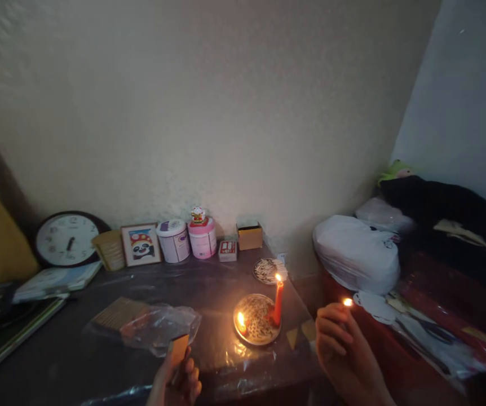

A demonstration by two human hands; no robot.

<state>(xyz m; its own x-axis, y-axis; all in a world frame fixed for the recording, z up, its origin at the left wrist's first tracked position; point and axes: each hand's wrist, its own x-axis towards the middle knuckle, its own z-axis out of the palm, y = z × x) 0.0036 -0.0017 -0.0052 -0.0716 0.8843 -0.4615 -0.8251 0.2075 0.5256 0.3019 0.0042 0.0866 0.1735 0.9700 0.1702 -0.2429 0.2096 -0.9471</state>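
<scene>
Matchbox (179, 349) sits clamped in the left hand (175, 383), low at the table's (57, 361) near edge. Right of it stands the plate (256, 319) with the red candle (278, 301). Farther right, the right hand (344, 349) pinches a burning match (347, 304), upright, nearer the candle.

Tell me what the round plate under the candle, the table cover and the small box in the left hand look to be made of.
Plate: likely metal, brass-toned; it shines in the flame light and bears a patterned face.
Table cover: clear plastic sheet, glossy, with wrinkles and bright glints.
Box in the left hand: probably cardboard, matte brown, flat sides; too dim to be sure.
</scene>
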